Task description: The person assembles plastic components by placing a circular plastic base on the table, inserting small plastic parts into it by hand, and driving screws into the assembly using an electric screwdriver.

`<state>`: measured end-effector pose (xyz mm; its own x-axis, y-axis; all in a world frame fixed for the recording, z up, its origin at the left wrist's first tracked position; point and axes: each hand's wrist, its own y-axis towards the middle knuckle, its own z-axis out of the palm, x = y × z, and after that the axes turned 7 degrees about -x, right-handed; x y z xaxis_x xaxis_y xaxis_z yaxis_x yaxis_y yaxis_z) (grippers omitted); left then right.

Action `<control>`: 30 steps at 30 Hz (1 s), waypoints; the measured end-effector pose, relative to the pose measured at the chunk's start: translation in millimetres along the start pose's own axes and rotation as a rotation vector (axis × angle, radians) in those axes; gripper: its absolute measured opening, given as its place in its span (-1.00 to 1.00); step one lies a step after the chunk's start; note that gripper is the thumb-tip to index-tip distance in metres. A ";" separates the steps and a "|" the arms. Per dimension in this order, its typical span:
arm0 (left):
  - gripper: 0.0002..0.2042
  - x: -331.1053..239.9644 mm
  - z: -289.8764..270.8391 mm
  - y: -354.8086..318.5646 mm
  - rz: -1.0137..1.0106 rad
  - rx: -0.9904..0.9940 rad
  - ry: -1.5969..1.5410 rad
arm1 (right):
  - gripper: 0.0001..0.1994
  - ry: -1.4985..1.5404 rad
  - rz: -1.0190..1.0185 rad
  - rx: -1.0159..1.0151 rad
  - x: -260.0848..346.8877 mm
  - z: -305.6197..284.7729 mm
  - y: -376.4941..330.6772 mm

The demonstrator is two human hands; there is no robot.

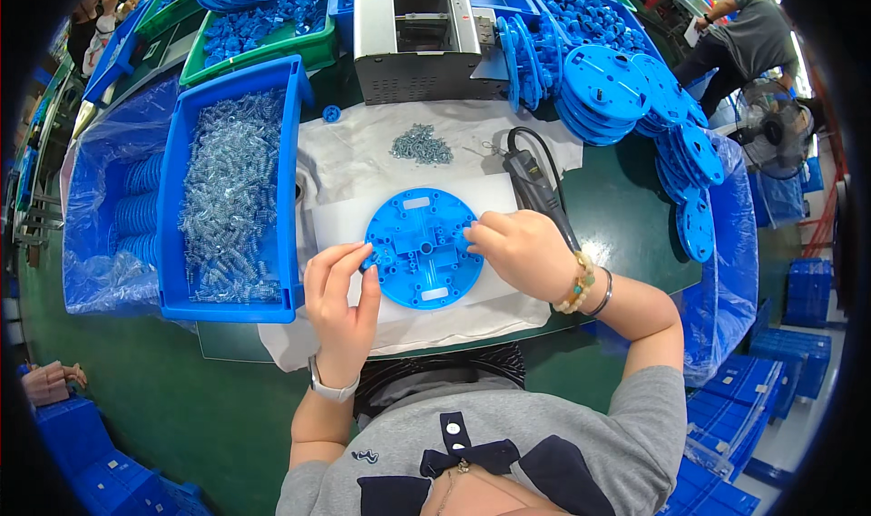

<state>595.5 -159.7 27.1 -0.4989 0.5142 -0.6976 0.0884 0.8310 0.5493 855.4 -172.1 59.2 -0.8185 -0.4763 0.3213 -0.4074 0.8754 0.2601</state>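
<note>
A round blue plastic disc [425, 280], with raised posts, a central hub and two slots, lies on a white pad in front of me. At its left rim, my left hand [340, 303] has thumb and index fingertips closed on the edge. Over the right side of the disc, my right hand [526, 253] is pinched with fingertips at the rim; whatever it holds is hidden. Beyond the disc, a small heap of metal pieces [421, 144] rests on white cloth [354, 135]. A black-handled corded tool [535, 185] lies to the right of the disc.
A blue bin of metal springs [231, 198] stands left, beside a bag-lined crate of blue discs [136, 207]. A grey metal machine [417, 44] is at the back. Stacked blue discs [603, 89] and bins of small blue parts [581, 17] line the far right. Another person [748, 39] is beyond.
</note>
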 end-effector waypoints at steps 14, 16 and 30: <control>-0.84 8.3 6.1 9.4 0.003 0.171 -0.041 | -0.86 0.131 0.152 -0.308 -2.7 -36.0 -14.2; -0.83 10.2 6.3 9.8 0.031 0.213 -0.003 | -0.85 0.148 0.189 -0.331 -6.8 -37.6 -19.1; -0.80 11.2 3.9 15.5 0.065 0.263 0.035 | -0.82 -0.123 0.382 -0.117 -37.1 -55.0 -41.4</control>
<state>594.6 -140.3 26.1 -0.5140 0.5642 -0.6462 0.3397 0.8256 0.4506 924.9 -195.2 86.7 -0.9471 -0.0999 0.3050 -0.0225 0.9686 0.2476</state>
